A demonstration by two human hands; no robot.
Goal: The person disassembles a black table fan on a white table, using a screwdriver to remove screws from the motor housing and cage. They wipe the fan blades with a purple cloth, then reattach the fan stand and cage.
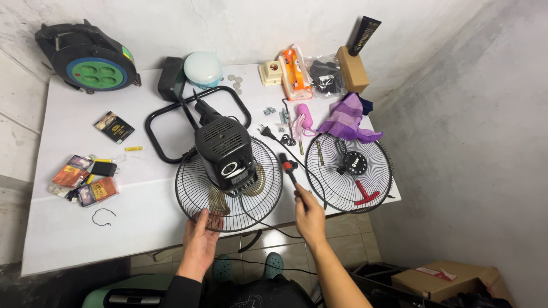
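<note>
Two hands at a white surface (68,228), left hand (200,242) gripping fan guard (194,199) rim, right hand (310,217) closed around screwdriver (289,171), second guard (349,179) just beyond its grip

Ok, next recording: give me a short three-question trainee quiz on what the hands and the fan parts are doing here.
1. True or false: the left hand grips the rim of the wire fan guard that carries the black motor housing.
2. What does the right hand hold? A) purple cloth B) screwdriver with a black and red handle C) cable reel
3. Fill in: the second fan guard lies to the ___ of the first one in the head view.

Key
1. True
2. B, the screwdriver
3. right
</note>
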